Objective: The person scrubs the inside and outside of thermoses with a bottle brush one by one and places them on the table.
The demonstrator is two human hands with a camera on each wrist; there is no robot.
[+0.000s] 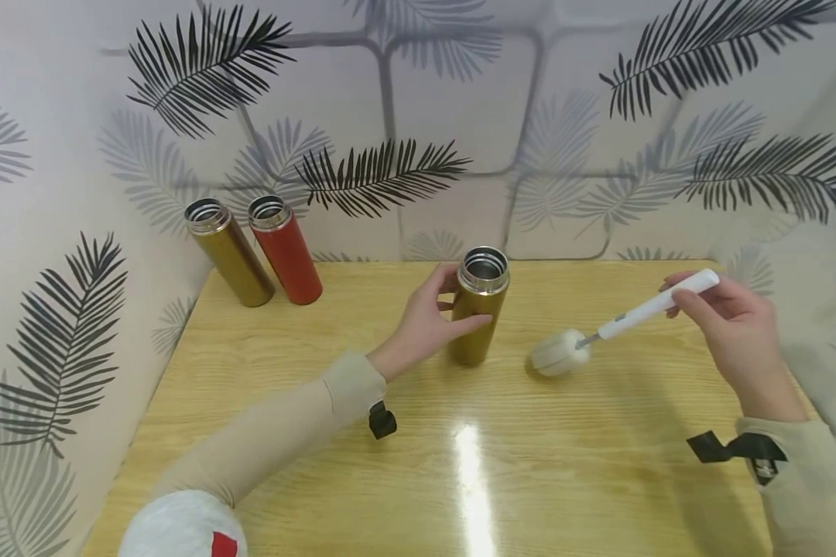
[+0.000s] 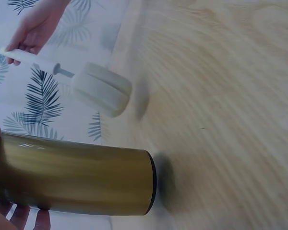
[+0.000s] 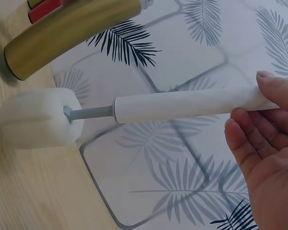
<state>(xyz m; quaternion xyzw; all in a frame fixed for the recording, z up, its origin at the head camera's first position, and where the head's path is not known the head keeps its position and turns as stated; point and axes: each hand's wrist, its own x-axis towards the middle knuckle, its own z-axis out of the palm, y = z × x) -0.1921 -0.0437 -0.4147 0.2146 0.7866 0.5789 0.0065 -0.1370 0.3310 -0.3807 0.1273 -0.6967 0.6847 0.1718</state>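
My left hand [image 1: 421, 321] grips a gold thermos bottle [image 1: 474, 344] by its side, thumb in front and fingers behind. The bottle is upright and lidless, with a steel rim. Its base is at the wooden table; a shadow lies beside it in the left wrist view. To its right, my right hand [image 1: 738, 333] pinches the white handle of a bottle brush [image 1: 648, 314] between thumb and fingers. The brush slants down leftward, its cream sponge head [image 3: 38, 117] close to the tabletop and apart from the bottle. Whether the head touches the table I cannot tell.
A second gold bottle [image 1: 233, 259] and a red bottle [image 1: 291, 259] stand lidless at the table's back left. The wooden table [image 1: 306, 480] meets a leaf-patterned wall [image 1: 453, 93] behind. A white rounded thing with a red patch [image 1: 181, 530] shows at bottom left.
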